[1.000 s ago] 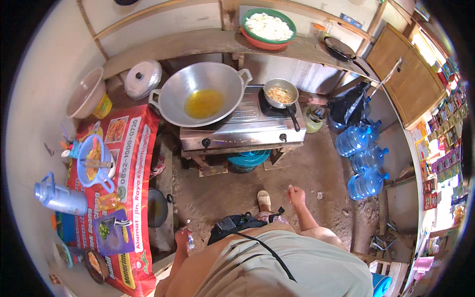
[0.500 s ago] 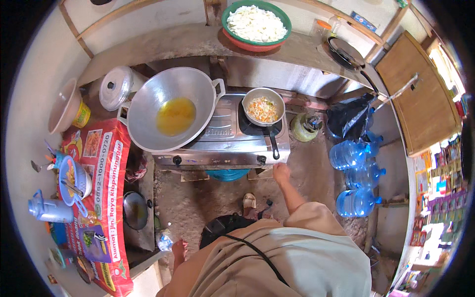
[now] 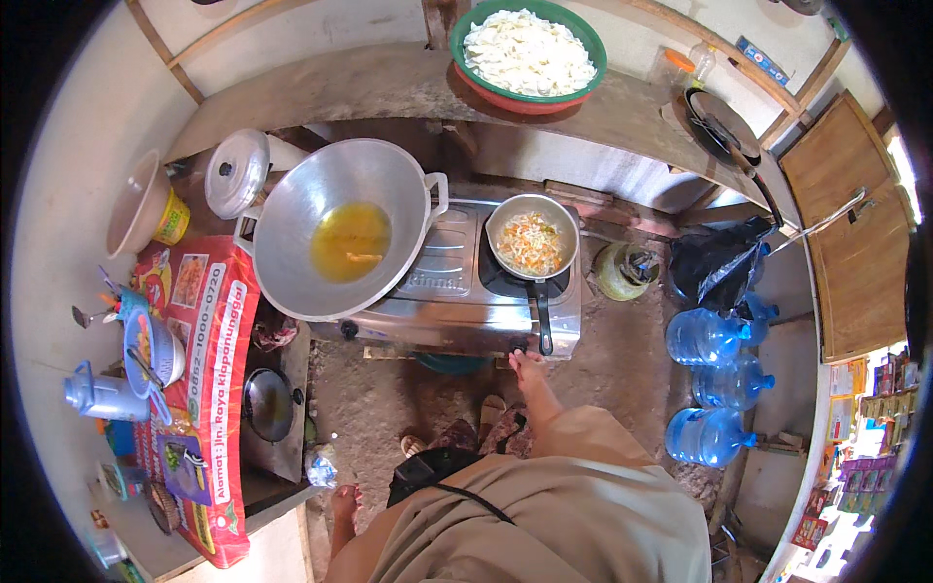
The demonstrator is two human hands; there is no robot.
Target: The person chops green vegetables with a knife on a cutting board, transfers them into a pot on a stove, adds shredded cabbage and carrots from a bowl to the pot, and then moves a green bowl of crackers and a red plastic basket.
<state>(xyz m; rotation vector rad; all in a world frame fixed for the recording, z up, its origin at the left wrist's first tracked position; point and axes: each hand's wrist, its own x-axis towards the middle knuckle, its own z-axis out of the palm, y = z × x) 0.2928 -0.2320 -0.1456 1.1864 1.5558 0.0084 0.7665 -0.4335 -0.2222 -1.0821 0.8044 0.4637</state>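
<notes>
While my right hand [image 3: 526, 366] reaches out to the front edge of the stove [image 3: 457, 291], its fingers sit close together right at the end of the small pan's black handle [image 3: 542, 316] — touching it or the knob below, I honestly can't tell from up here. That handle points straight back at me, which puts it within easy reach. In the small pan [image 3: 532, 240] on the right burner there's a chopped mix, orange and pale bits. On the left burner the big wok [image 3: 342, 238] leans a little over the stove's edge, with a pool of yellow oil in its bottom. My left hand [image 3: 345, 501] hangs low by my side, near the low table with the red printed cloth [image 3: 209, 321], fingers loosely curled, holding nothing. Up on the shelf behind the stove, the green bowl [image 3: 528, 51] is heaped with white chips, well away from the heat. Off to my right stand three blue water jugs [image 3: 709, 384] on the floor.
</notes>
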